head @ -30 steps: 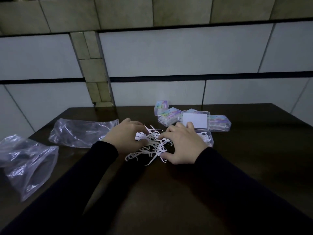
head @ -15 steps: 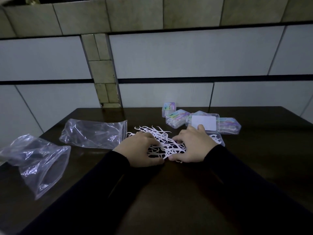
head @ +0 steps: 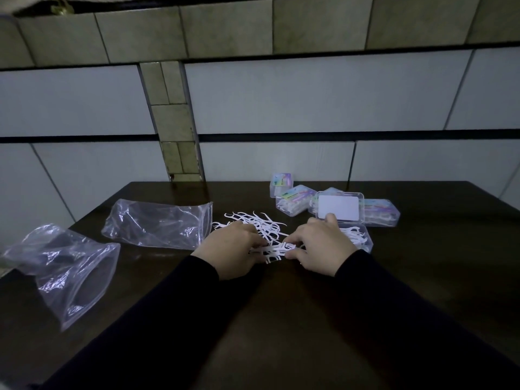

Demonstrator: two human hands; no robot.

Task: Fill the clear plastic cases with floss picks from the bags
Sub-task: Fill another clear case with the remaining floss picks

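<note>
2 hands point(head: 277, 250) cover part of the floss picks point(head: 261, 223).

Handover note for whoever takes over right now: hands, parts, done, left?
Left hand: fingers curled on a bunch of picks at the near edge of the loose pile.
Right hand: pinches the same bunch from the other side.
Open case sits just right of the right hand, partly filled, lid up.
Done: closed, labelled cases behind it look filled; two bags on the left look emptied.
Left: move the bunch and remaining pile into the open case, then close it.
</note>
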